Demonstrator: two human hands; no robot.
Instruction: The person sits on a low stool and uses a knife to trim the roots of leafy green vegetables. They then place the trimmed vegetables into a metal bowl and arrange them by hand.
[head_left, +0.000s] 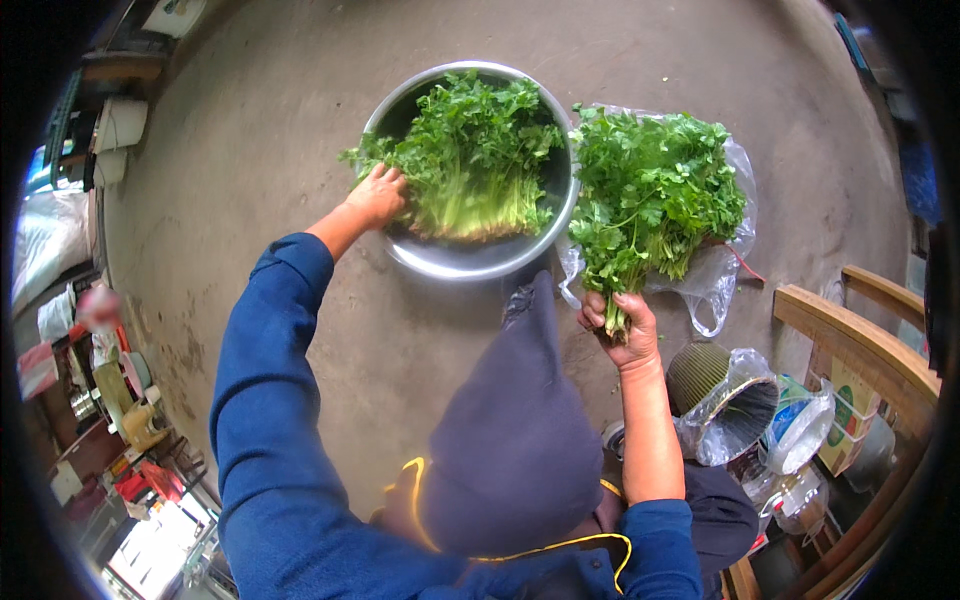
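A round metal basin (480, 266) on the floor holds a heap of leafy greens (480, 157) that look like cilantro or celery. Their pale stem ends lie towards me. My left hand (379, 196) is over the basin's left rim, touching the leaves and stems there; its fingertips are partly hidden, so its grip is unclear. Right of the basin, my right hand (626, 322) grips the stem ends of a bunch of greens (611, 255). More loose greens (667, 176) lie beyond that bunch, on a clear plastic bag (716, 281).
A ribbed bin with a plastic liner (701, 375) leans at my right, near a wooden chair frame (855, 330), a carton (847, 409) and plastic bottles (802, 499). Concrete floor (247, 127) surrounds the basin. Cluttered household items (127, 390) line the left side.
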